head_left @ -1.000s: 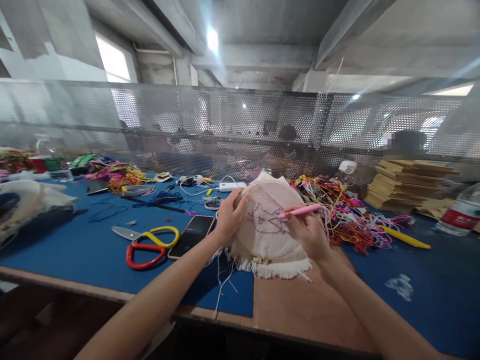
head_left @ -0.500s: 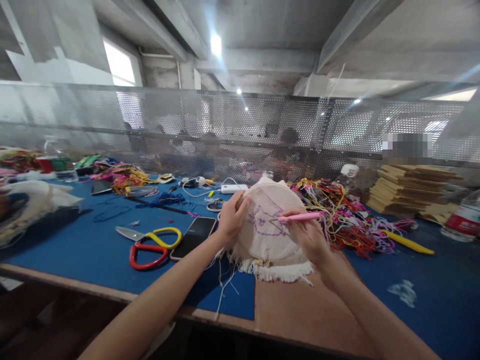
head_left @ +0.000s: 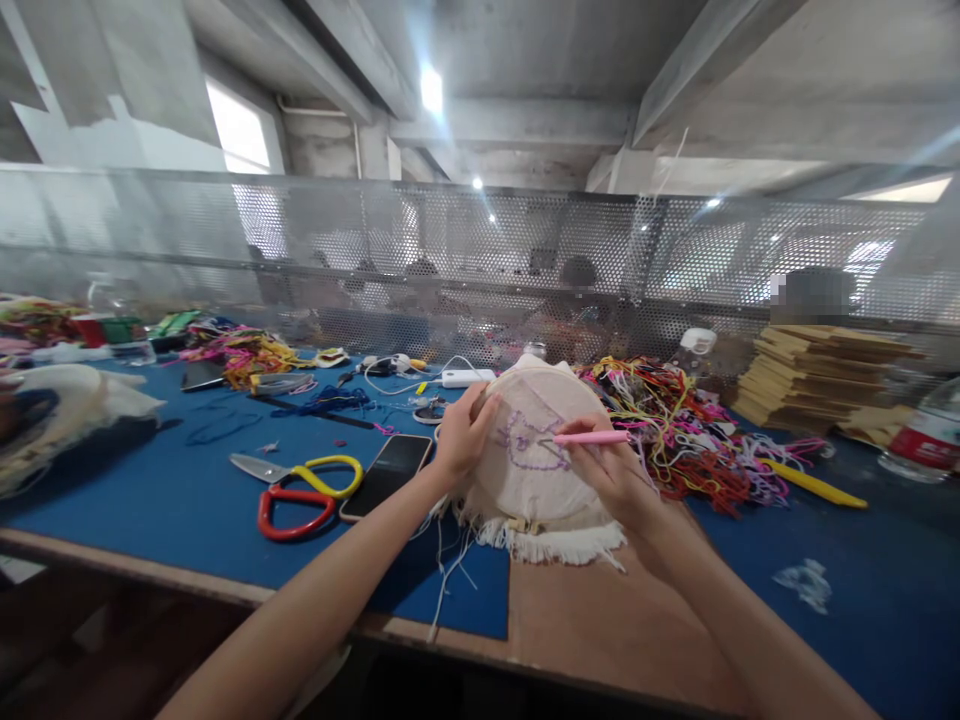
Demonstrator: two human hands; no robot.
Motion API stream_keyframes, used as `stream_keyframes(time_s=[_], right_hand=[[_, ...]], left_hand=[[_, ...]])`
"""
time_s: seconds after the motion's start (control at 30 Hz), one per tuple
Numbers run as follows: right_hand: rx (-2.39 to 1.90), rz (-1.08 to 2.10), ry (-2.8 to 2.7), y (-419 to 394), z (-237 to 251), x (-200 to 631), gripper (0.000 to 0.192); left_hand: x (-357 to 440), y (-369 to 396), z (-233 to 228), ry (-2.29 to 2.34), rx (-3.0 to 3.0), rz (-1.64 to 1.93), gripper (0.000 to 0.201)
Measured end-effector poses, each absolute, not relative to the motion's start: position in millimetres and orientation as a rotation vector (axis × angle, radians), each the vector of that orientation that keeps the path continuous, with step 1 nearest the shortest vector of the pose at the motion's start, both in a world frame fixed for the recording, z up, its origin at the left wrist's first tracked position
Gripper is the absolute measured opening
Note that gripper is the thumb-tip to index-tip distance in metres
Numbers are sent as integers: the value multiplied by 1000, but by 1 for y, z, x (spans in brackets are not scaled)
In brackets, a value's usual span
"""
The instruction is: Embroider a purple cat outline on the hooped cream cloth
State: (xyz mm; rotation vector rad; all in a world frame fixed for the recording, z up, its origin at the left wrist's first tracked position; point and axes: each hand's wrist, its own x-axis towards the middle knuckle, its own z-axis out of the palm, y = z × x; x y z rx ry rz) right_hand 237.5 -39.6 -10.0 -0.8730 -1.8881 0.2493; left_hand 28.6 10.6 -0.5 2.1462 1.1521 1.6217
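Two grips, both closed: with left hand [head_left: 465,437], holding cloth-covered hoop [head_left: 551,495] by left edge, tilted up between phone [head_left: 386,478] and yarn heap [head_left: 694,440]; with right hand [head_left: 611,476], pinching pink tool [head_left: 592,438], pointed at purple stitching [head_left: 536,467].

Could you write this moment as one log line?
left hand: grips hooped cloth | right hand: holds pink tool, tip near purple stitching | nearby: scissors, phone

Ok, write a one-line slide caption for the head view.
The left hand grips a cloth-covered hoop while the right hand holds a pink-handled tool at purple stitching.
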Motion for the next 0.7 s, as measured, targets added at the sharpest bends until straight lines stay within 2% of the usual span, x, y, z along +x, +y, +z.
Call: stream_keyframes(time_s=[0.23,0.33,0.43,0.57,0.63,0.7], right_hand=[[-945,248,-1976,-38,5,242,14],[-941,129,-2064,-39,2,245,13],[-885,-191,-2248,-45,-8,251,30],[-823,-469,-2404,-53,-23,259,54],[-828,-439,-2396,-53,-26,259,58],[-906,-237,-2259,-51,-27,255,53]], left_hand=[[29,10,-1,1213,2181,1571,29],[29,9,-1,1211,2188,1575,30],[29,9,0,1235,2191,1558,29],[30,8,2,1247,2181,1553,31],[31,7,3,1207,2192,1574,32],[33,5,5,1169,2208,1597,33]])
